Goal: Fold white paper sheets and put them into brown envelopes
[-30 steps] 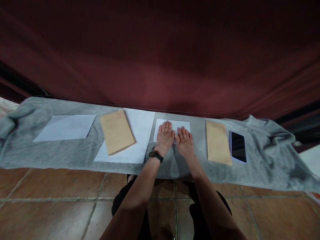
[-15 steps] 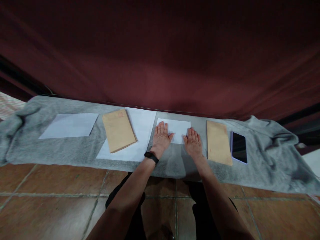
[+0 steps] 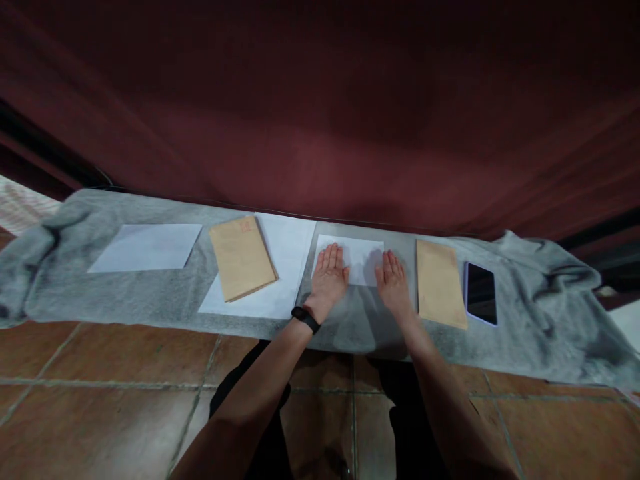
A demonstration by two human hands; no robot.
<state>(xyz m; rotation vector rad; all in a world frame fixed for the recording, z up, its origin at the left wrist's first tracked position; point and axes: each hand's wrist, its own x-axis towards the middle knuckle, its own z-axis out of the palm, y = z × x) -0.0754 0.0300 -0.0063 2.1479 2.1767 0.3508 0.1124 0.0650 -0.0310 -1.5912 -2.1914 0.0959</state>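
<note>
A small folded white sheet (image 3: 359,257) lies on the grey cloth (image 3: 150,300) in front of me. My left hand (image 3: 329,279), with a black band on its wrist, lies flat and open on the sheet's left part. My right hand (image 3: 393,285) lies flat and open on the sheet's right lower corner, fingers stretched forward. Neither hand holds anything. A gap of bare paper shows between the two hands.
Left of my hands a brown envelope (image 3: 241,258) rests on a large white sheet (image 3: 285,267); farther left lies another white sheet (image 3: 147,247). Right of my hands are a second brown envelope (image 3: 440,283) and a dark phone (image 3: 481,292). A dark red curtain (image 3: 320,113) hangs behind; tiled floor (image 3: 100,393) lies below.
My hands, side by side on the sheet a second ago, have slid apart toward its left and right sides. The view has shifted slightly.
</note>
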